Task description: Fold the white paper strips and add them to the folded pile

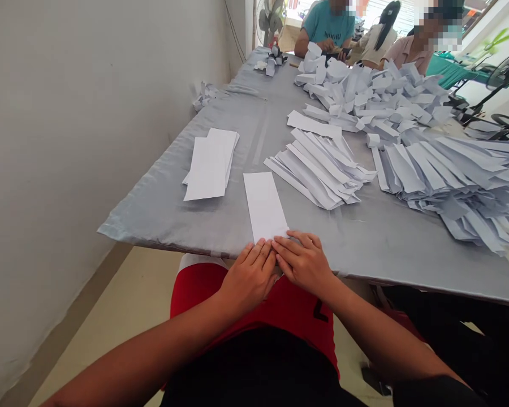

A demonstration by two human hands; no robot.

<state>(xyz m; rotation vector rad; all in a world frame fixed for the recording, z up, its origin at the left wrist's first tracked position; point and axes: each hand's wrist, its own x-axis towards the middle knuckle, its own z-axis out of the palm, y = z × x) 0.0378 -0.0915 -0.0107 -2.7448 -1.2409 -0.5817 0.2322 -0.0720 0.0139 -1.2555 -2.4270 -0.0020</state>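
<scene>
A white rectangular strip of paper (265, 203) lies lengthwise in front of me, its near end at the table's front edge. My left hand (252, 268) rests on that end, fingers stretched out side by side and pressing down. Right beside it, my right hand (303, 260) lies on the paper's near right corner with its fingers extended and slightly apart. The fingertips of both hands almost meet. Both thumbs point toward each other close to the table edge. My fingers cover the near edge of the paper, so I cannot tell whether it is folded.
Flat white sheets (207, 167) lie to the left on the grey-covered table (165, 209). Folded strips (322, 169) sit to the right, beside a bigger stack (445, 175) and a heap of folded paper (373, 93). Several people sit beyond. A wall (89, 113) borders the left.
</scene>
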